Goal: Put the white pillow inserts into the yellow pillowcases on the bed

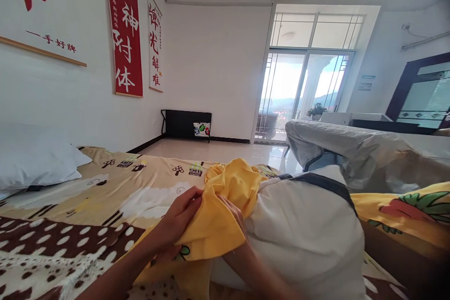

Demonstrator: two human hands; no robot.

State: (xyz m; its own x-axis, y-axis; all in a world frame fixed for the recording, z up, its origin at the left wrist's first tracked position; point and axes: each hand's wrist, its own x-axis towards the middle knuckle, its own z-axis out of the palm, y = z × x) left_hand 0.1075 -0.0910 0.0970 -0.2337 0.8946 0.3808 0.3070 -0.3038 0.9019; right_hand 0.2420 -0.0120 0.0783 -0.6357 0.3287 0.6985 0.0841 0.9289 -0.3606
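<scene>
A yellow pillowcase [221,225] with a bit of green leaf print lies gathered in front of me over the bed. My left hand [185,208] pinches its edge, with thumb and fingers closed on the cloth. On the other side, my right hand [236,218] reaches under a fold of the same cloth and grips it, its fingers partly covered. Just right of my hands rests a plump white pillow [305,229] with a dark grey band along its upper edge. Part of the pillowcase is bunched up beyond my hands, against the pillow's left side.
The bed's beige patterned sheet [140,183] and a brown spotted blanket [63,239] spread around. Another white pillow [38,157] lies at left. Yellow carrot-print fabric [415,208] is at right. Behind stand plastic-covered furniture [337,143], a black folded frame [179,124] and glass doors [302,84].
</scene>
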